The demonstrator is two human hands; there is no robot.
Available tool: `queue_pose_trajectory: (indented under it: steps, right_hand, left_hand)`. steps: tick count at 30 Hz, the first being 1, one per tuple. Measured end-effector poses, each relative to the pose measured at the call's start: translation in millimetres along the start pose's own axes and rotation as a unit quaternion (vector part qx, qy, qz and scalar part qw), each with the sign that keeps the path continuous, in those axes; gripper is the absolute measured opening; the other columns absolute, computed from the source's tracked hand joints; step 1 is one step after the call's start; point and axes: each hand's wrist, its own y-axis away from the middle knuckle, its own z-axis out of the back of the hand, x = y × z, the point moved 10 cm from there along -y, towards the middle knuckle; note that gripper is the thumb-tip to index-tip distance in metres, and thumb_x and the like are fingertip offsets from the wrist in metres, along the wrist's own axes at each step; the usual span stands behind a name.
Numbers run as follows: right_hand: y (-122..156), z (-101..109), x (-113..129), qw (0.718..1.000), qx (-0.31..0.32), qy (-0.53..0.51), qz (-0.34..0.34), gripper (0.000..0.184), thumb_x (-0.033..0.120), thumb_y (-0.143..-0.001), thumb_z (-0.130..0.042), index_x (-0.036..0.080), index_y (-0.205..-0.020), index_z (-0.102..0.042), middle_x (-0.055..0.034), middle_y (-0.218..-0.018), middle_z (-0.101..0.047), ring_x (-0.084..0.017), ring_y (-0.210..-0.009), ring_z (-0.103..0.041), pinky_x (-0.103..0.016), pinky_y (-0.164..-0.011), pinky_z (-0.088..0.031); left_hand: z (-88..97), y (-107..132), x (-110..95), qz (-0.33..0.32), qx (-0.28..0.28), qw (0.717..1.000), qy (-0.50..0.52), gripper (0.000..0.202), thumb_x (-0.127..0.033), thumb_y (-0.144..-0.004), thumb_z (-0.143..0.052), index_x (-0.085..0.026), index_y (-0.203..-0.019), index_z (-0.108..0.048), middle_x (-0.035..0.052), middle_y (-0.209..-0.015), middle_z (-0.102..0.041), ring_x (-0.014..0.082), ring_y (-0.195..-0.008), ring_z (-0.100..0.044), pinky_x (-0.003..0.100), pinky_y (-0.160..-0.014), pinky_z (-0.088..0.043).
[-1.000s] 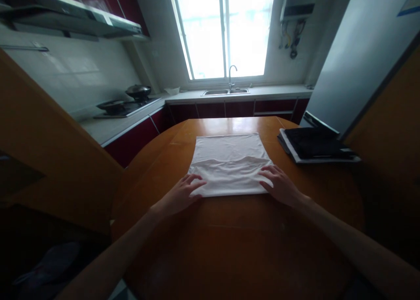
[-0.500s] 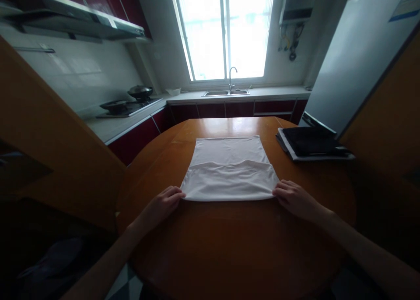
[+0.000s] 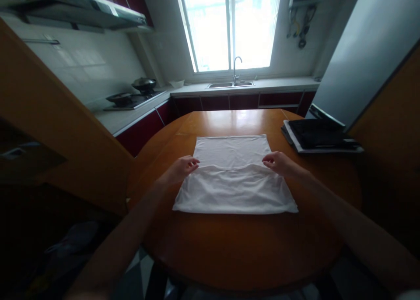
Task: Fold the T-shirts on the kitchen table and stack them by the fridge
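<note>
A white garment (image 3: pixel 232 190), perhaps a shirt, lies on the table with its near part folded over toward the far side. The fold's upper edge runs across its middle. My left hand (image 3: pixel 184 166) is at the left end of that edge, fingers apart and curved inward. At the opposite end, my right hand (image 3: pixel 278 163) hovers by the cloth with thumb and fingers parted. Neither hand shows cloth between its fingers. The garment's front corners lie free on the wood.
A round wooden table (image 3: pixel 243 247) carries the garment. Folded dark and white clothes (image 3: pixel 320 135) are stacked at its right, near the fridge (image 3: pixel 364 59). Beyond stand a counter with a sink (image 3: pixel 229 85) and a stove with a lidded pan (image 3: pixel 144 84).
Both hands have let go of the garment's near corners and moved forward to the folded edge. The garment appears slightly closer and wider as the view has shifted.
</note>
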Motion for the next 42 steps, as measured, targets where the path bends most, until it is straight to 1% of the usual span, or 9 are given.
queue_pose_trajectory:
  steps: [3,7,15,19,23,26,29,34,42]
  right_hand:
    - [-25,-21,-4,0.999,0.017,0.009,-0.027,0.029,0.031,-0.088,-0.055,0.014,-0.077,-0.076,-0.0044,-0.067,-0.07,-0.016,-0.062,-0.059,-0.025,-0.057,-0.035]
    - [-25,-40,-6,0.999,0.018,0.001,-0.037,0.032,0.036,-0.09,-0.055,0.015,-0.076,-0.074,-0.0047,-0.067,-0.07,-0.015,-0.061,-0.058,-0.025,-0.055,-0.034]
    - [-20,-35,-4,0.998,-0.043,-0.034,-0.033,0.018,0.026,-0.089,-0.06,0.016,-0.085,-0.075,-0.0067,-0.083,-0.075,-0.017,-0.074,-0.065,-0.025,-0.068,-0.043]
    - [-15,-33,0,0.997,-0.04,0.041,-0.054,0.017,0.026,-0.091,-0.06,0.018,-0.087,-0.074,-0.0072,-0.089,-0.074,-0.019,-0.083,-0.066,-0.027,-0.074,-0.045]
    - [0,-22,16,0.989,-0.067,0.122,-0.056,0.026,0.029,-0.098,-0.051,0.018,-0.101,-0.074,-0.0119,-0.104,-0.072,-0.025,-0.102,-0.064,-0.033,-0.087,-0.047]
    - [16,-20,46,0.985,-0.113,0.129,-0.004,0.036,0.028,-0.101,-0.041,0.015,-0.121,-0.068,-0.0155,-0.123,-0.067,-0.027,-0.117,-0.059,-0.037,-0.1,-0.044]
    - [27,-44,69,0.986,-0.092,0.134,0.041,0.051,0.036,-0.103,-0.036,0.009,-0.144,-0.052,-0.019,-0.152,-0.048,-0.029,-0.143,-0.039,-0.044,-0.116,-0.032]
    - [29,-88,62,0.991,-0.003,0.134,0.014,0.072,0.051,-0.101,-0.033,0.004,-0.156,-0.032,-0.0207,-0.164,-0.02,-0.03,-0.155,-0.012,-0.051,-0.123,-0.016]
    - [26,-91,47,0.991,0.014,0.135,-0.018,0.078,0.057,-0.101,-0.03,0.003,-0.157,-0.029,-0.0199,-0.165,-0.017,-0.029,-0.155,-0.009,-0.05,-0.124,-0.01]
  left_hand:
    - [-32.9,-32,17,0.023,0.045,0.999,-0.01,0.037,-0.05,-0.085,-0.058,-0.017,-0.082,-0.074,0.0043,-0.076,-0.07,0.0166,-0.068,-0.062,0.025,-0.064,-0.049]
    - [-54.4,-28,13,-0.003,0.03,0.999,0.014,0.034,-0.045,-0.09,-0.055,-0.017,-0.088,-0.075,0.0057,-0.086,-0.068,0.016,-0.071,-0.061,0.027,-0.069,-0.049]
    - [-49.4,-21,8,-0.012,-0.069,0.997,0.037,0.017,-0.032,-0.09,-0.059,-0.017,-0.085,-0.066,0.0046,-0.088,-0.062,0.0172,-0.079,-0.06,0.03,-0.075,-0.052]
    - [-55.7,-20,7,-0.019,-0.045,0.999,-0.002,0.013,-0.026,-0.092,-0.057,-0.018,-0.093,-0.067,0.0057,-0.096,-0.063,0.0193,-0.087,-0.062,0.033,-0.082,-0.053]
    - [-43.7,-10,-23,-0.061,-0.069,0.994,-0.063,0.024,-0.028,-0.098,-0.052,-0.018,-0.114,-0.067,0.0099,-0.115,-0.064,0.0241,-0.109,-0.061,0.041,-0.099,-0.049]
    - [-52.0,5,-56,-0.102,-0.026,0.991,-0.085,0.035,-0.034,-0.104,-0.042,-0.019,-0.129,-0.063,0.0108,-0.131,-0.062,0.0236,-0.123,-0.057,0.04,-0.108,-0.044]
    - [-78.3,20,-69,-0.109,0.049,0.983,-0.14,0.05,-0.044,-0.104,-0.04,-0.019,-0.147,-0.048,0.0129,-0.156,-0.043,0.0271,-0.145,-0.038,0.047,-0.119,-0.03]
    - [-109.9,30,-52,-0.081,0.116,0.971,-0.192,0.065,-0.055,-0.104,-0.033,-0.018,-0.158,-0.031,0.0145,-0.165,-0.022,0.0285,-0.154,-0.017,0.052,-0.123,-0.015]
    - [-110.6,27,-46,-0.071,0.117,0.971,-0.198,0.07,-0.06,-0.103,-0.031,-0.02,-0.16,-0.026,0.012,-0.166,-0.019,0.0269,-0.154,-0.014,0.048,-0.124,-0.013]
